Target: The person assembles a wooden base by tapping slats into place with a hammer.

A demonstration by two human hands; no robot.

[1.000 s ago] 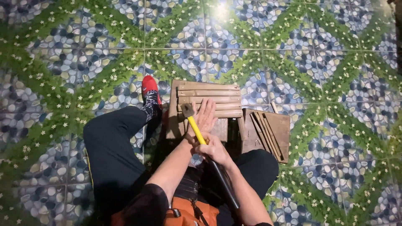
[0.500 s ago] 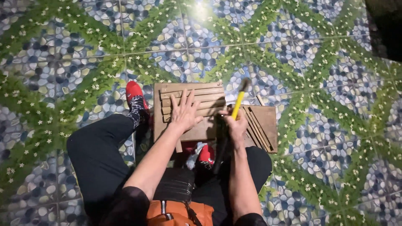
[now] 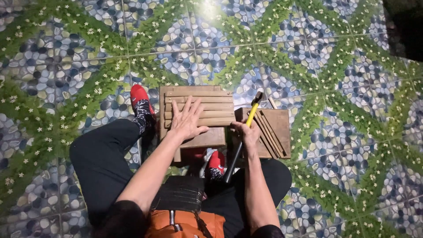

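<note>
My left hand (image 3: 187, 120) lies flat with its fingers spread on a wooden slatted panel (image 3: 196, 94) that rests on the tiled floor between my legs. A hammer (image 3: 247, 128) with a yellow and black handle is gripped in my right hand (image 3: 247, 133), its dark head raised above the right end of the panel. Just under that hand lies a second wooden board (image 3: 280, 121) with several thin strips of wood (image 3: 266, 132) on it.
I sit on a floor (image 3: 308, 53) tiled with a blue pebble and green leaf pattern. My legs in black trousers frame the work, with red and black socked feet (image 3: 141, 103) at the panel's left and below it. A bright light glare shows at the top.
The hammer went from held low over the panel's middle to raised at the right. My left hand moved onto the slats and spread flat. The view shifted.
</note>
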